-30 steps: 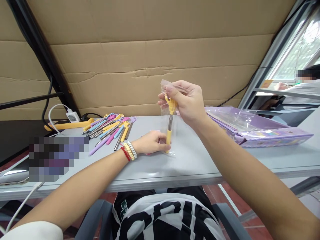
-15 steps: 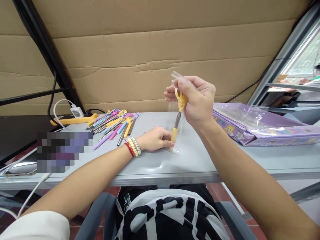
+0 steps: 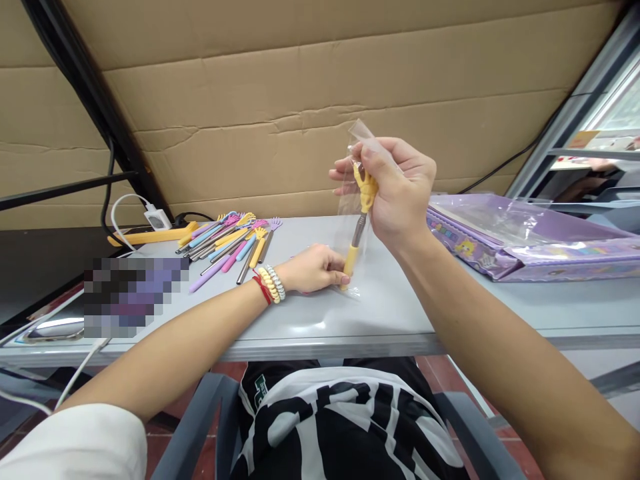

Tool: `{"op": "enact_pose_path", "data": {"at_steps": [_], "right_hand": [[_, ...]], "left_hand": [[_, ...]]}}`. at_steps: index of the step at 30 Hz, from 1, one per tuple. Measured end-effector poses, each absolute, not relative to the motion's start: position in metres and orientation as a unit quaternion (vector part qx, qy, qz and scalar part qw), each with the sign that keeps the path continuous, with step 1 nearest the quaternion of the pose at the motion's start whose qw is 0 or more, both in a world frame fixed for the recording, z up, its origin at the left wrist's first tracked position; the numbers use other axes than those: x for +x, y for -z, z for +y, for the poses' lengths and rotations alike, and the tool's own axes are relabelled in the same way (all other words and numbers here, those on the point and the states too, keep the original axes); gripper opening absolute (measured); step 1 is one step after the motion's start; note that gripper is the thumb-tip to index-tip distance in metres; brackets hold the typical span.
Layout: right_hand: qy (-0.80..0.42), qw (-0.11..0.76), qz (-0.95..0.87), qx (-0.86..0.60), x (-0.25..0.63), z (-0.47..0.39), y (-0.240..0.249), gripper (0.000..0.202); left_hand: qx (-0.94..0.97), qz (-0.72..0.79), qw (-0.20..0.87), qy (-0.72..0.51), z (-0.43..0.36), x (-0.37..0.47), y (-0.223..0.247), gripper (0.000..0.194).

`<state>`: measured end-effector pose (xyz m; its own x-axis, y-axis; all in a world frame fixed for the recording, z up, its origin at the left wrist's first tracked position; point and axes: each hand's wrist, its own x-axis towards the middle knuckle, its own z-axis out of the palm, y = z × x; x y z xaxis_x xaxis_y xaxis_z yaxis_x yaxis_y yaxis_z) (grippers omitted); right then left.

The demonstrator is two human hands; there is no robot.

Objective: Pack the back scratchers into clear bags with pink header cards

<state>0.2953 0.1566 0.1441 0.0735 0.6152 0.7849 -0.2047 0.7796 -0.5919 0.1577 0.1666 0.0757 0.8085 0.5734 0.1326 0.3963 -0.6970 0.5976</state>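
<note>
Yellow back scratcher in clear bag, left of purple box

Head view. Landmark: purple box on the tabletop. Left of it, the yellow back scratcher stands tilted, claw up, inside a clear bag. Right hand: fingers closed on the bag's upper part, beside the claw. Left hand: fingers narrow, pinching the handle's lower end through the film.

State of work: this one looks bagged along its whole length; cannot tell if the bag's top is sealed. Farther left of the box, a pile of back scratchers, mixed colours, seemingly unbagged. Clear plastic lies in the box.
</note>
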Motion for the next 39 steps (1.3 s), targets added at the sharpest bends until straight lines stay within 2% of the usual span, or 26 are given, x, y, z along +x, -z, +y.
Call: {"op": "enact_pose_path", "data": {"at_steps": [5,21,30,39], "right_hand": [[-0.275,0.716,-0.626,-0.143,0.294,0.162,-0.142,0.016],[-0.222,0.684,-0.667,-0.193,0.298,0.163,-0.136,0.031],[-0.233,0.713,-0.626,-0.213,0.301,0.166,-0.142,0.022],[-0.193,0.698,-0.65,-0.23,0.306,0.178,-0.158,0.022]], "left_hand": [[0.913,0.255,0.276,-0.158,0.169,0.158,-0.074,0.02],[0.918,0.254,0.264,-0.154,0.169,0.158,-0.075,0.019],[0.91,0.27,0.275,-0.152,0.167,0.16,-0.077,0.016],[0.903,0.265,0.293,-0.17,0.167,0.158,-0.075,0.014]]}}
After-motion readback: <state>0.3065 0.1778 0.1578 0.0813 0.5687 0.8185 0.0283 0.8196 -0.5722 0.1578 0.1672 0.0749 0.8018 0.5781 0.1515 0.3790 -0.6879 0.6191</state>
